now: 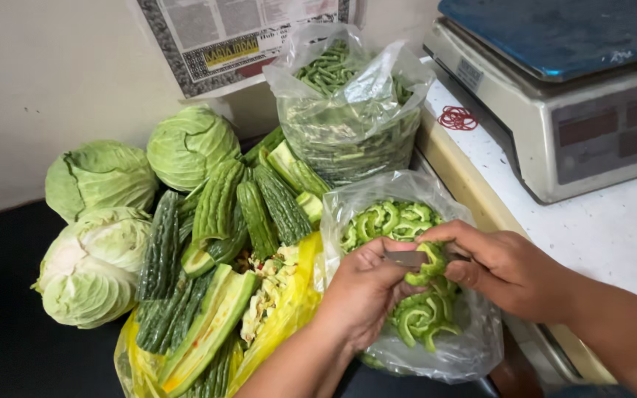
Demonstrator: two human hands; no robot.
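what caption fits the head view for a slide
Two bare hands, left hand and right hand, slice green bitter gourd with a small knife over a clear plastic bag.

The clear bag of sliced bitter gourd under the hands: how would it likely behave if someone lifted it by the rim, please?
The bag of sliced bitter gourd looks thin and crinkled, so it would probably sag and go floppy. It is open at the top and the slices sit loose, so tilting it might spill some. The knife near the film could perhaps nick it.

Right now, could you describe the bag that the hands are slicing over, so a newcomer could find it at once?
Start at the weighing scale on the white counter. Left of the counter stand two clear bags; take the nearer bag, under both hands. It holds curled green slices, whereas the farther bag holds long green beans.
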